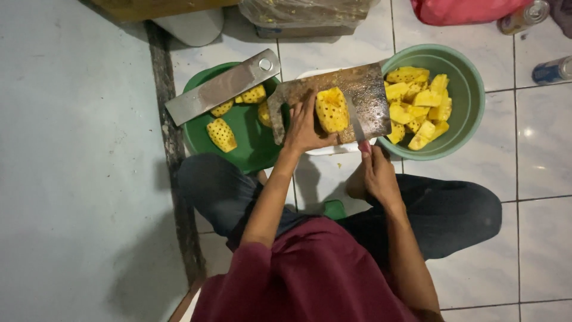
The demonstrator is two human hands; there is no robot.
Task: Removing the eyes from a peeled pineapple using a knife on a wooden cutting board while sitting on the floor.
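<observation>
Pineapple piece on cutting board; bowl right, basin left.

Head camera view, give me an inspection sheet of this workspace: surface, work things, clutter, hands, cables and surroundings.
Surface: white tiled floor; worn wooden cutting board resting over a white tray.
Work things: peeled yellow pineapple piece on the board; knife with a red handle, blade beside the piece; green plastic basin holding cut yellow chunks; flat green plastic tray with more pieces.
Clutter: steel cleaver blade lying across the green tray; two cans at the upper right; clear plastic bag at the top.
Hands: left hand steadies the pineapple; right hand grips the knife.
Cables: nothing seen.
Surroundings: pale grey wall on the left; red cloth at the top.
</observation>
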